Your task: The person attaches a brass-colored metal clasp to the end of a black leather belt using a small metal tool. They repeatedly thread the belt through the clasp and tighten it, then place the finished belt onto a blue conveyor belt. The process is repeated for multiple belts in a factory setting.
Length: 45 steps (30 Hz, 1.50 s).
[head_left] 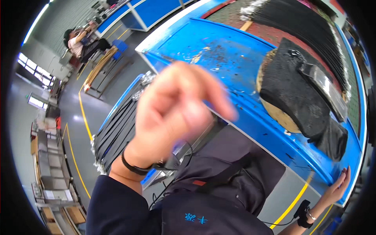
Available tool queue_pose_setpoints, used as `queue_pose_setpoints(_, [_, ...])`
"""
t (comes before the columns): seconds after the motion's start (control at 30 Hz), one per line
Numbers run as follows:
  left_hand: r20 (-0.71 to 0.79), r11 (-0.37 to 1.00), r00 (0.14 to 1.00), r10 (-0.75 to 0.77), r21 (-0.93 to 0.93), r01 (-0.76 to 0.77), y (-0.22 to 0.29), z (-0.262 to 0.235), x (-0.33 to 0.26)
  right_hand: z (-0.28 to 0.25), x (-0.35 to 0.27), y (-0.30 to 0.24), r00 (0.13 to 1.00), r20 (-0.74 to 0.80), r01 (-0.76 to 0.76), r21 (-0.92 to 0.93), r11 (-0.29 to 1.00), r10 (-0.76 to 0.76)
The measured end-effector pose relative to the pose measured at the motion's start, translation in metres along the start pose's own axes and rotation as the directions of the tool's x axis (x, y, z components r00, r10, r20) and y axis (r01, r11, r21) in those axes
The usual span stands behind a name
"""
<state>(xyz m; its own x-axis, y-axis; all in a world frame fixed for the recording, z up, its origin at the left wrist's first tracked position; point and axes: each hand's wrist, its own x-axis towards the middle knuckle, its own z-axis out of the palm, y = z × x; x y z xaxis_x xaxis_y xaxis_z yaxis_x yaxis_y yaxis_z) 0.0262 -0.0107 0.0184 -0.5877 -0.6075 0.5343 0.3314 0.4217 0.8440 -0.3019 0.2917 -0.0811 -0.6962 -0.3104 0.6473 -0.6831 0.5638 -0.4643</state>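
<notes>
My left hand [176, 105] is raised in front of the blue workbench [184, 43], blurred by motion. Its index finger stretches to the right, the thumb stands apart from it, and nothing shows between them. At the lower right, my right hand [337, 187] lies with fingers extended against the bench's near right corner, holding nothing. A black cloth [286, 86] is draped over a round, tan board [280, 116] on the bench. On top of the cloth lies a flat tool [327, 92] with a shiny, clear-looking blade.
Long black strips [301, 25] with silvery ends lie across the bench's far side. More such strips [117, 131] fill a blue-edged holder left of my raised hand. A seated person [80, 45] works far left, near a cart [102, 70] of long tan rods. Shelving [53, 164] lines the left wall.
</notes>
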Motion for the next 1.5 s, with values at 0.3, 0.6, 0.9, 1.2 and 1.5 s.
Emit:
queue_pose_setpoints(0.3, [-0.523, 0.193, 0.811, -0.263, 0.795, 0.575, -0.080, -0.205, -0.124, -0.007, -0.022, -0.028, 0.939, -0.293, 0.248, 0.205, 0.947, -0.182])
queue_pose_setpoints(0.6, [-0.588, -0.266, 0.760, -0.276, 0.807, 0.527, -0.142, -0.237, -0.181, 0.019, -0.051, -0.100, 0.980, -0.118, 0.197, 0.642, 0.741, -0.157])
queue_pose_setpoints(0.9, [-0.588, 0.114, 0.795, -0.146, 0.788, 0.604, -0.120, -0.221, -0.169, 0.045, -0.060, -0.139, 0.981, 0.031, 0.112, 0.723, 0.682, -0.194])
queue_pose_setpoints(1.2, [-0.320, 0.493, 0.946, -0.053, 0.815, 0.303, -0.036, -0.126, -0.100, 0.060, -0.062, -0.170, 0.901, 0.245, 0.021, 0.799, 0.601, -0.359])
queue_pose_setpoints(1.5, [0.559, 0.973, 0.819, -0.131, 0.229, -0.001, -0.031, 0.003, -0.080, 0.062, -0.085, -0.230, 0.529, 0.477, 0.010, 0.823, 0.567, -0.702])
